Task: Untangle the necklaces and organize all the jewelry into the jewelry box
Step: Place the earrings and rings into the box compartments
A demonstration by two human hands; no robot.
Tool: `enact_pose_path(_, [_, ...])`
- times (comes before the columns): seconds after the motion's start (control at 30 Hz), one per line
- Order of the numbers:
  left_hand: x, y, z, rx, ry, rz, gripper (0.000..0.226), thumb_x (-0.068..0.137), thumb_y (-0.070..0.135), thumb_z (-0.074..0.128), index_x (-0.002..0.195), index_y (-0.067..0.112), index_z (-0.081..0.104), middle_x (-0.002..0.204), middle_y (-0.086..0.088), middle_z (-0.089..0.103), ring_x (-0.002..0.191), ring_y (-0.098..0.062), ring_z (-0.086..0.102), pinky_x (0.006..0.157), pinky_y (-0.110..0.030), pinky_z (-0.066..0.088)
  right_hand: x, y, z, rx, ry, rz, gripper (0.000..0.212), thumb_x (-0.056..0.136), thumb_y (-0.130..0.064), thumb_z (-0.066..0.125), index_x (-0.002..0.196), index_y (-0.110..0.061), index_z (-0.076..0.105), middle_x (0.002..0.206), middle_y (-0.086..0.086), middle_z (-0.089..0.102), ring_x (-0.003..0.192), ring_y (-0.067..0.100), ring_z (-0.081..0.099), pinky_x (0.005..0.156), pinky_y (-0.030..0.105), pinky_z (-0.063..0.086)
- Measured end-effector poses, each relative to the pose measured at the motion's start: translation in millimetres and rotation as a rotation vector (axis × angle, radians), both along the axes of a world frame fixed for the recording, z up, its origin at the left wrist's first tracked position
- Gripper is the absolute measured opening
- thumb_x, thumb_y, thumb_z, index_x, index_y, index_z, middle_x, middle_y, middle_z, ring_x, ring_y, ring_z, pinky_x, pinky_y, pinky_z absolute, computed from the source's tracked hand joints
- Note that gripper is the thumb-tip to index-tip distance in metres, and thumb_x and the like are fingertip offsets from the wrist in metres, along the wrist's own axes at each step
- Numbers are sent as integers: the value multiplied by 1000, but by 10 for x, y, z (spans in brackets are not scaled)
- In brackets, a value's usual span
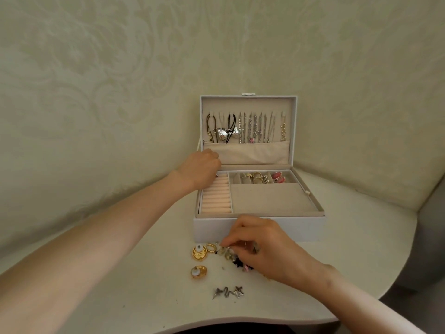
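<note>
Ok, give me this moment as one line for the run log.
left hand: curled at ring rolls, grip unclear | right hand: pinching in loose jewelry pile | necklaces: hung in lid | jewelry box: open

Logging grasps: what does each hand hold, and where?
Right hand pinches a small piece from the jewelry pile; part unclear. Left hand: fingers hidden, cannot tell.

Left hand (201, 168): fingertips hidden behind knuckles. Small pieces (230, 255) beneath right hand (262, 247) partly covered, too blurred to identify.
</note>
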State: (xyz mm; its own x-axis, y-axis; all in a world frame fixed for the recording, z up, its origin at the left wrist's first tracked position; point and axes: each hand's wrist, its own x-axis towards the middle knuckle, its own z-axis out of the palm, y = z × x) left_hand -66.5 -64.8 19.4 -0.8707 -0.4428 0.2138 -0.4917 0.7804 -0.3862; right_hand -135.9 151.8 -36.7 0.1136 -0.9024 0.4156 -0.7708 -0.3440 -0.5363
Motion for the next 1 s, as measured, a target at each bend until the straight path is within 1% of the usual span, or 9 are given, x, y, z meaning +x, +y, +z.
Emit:
enact_pose_path(0.17, [131,44,116,63,-62,-56,30,97,18,39,109,6,63,114,-9,54,112,-24,45,83,-29,36,-17,-7,28,24,-103,-41,20,81,-2,69,94,-16,75,86,-8,63,76,6,59,69,19,51])
enact_pose_path(0.23, [187,133,69,47,92,-185,26,95,16,46,111,7,63,115,-10,54,111,-26,45,88,-31,35,-16,2,43,36,-144,-64,19,80,-2,70,91,-16,75,85,-7,65,76,9,61,71,24,52])
enact_pose_path(0.33, [288,446,32,217,397,-353,19,92,16,54,106,10,64,106,-5,56,102,-19,48,82,-32,41,-10,8,58,77,-184,-97,18,79,-2,71,88,-17,76,82,-10,66,76,9,62,70,20,52])
enact_pose_path(0.47, [432,803,109,433,435,-409,12,93,20,55,101,18,64,95,11,56,82,1,50,72,-17,41,-3,15,64,111,-175,-111,20,79,0,71,88,-17,76,82,-12,66,77,8,62,70,18,51])
enact_pose_path(0.57, [612,1019,196,657,493,-349,6,92,18,58,86,19,59,72,12,61,61,-1,56,59,-13,43,10,24,72,108,-166,-127,24,79,4,69,91,-16,75,82,-16,64,81,7,62,71,15,50])
enact_pose_path(0.63, [745,1136,198,798,398,-207,14,93,23,56,80,19,55,63,4,65,50,-3,59,50,-15,45,14,42,88,99,-194,-151,24,79,4,69,92,-16,74,82,-14,65,81,8,62,71,15,50])
enact_pose_path(0.73, [899,1238,81,828,212,-42,6,90,24,59,87,22,55,74,8,65,61,-2,63,56,-16,51,22,79,141,104,-367,-182,21,77,3,72,87,-16,71,78,-2,69,72,12,65,73,24,55])
enact_pose_path(0.83, [920,1301,-77,973,332,-28,13,86,18,65,96,18,58,85,6,68,73,-3,66,68,-16,54,35,86,183,140,-541,-198,20,76,1,74,81,-17,69,75,3,70,73,20,68,74,30,57])
enact_pose_path(1.0, [889,1364,-229,1166,541,7,4,89,1,57,88,5,59,76,-11,71,66,-14,71,64,-27,59,81,76,153,193,-541,-203,23,75,3,73,82,-20,71,77,5,70,74,23,69,72,34,58])
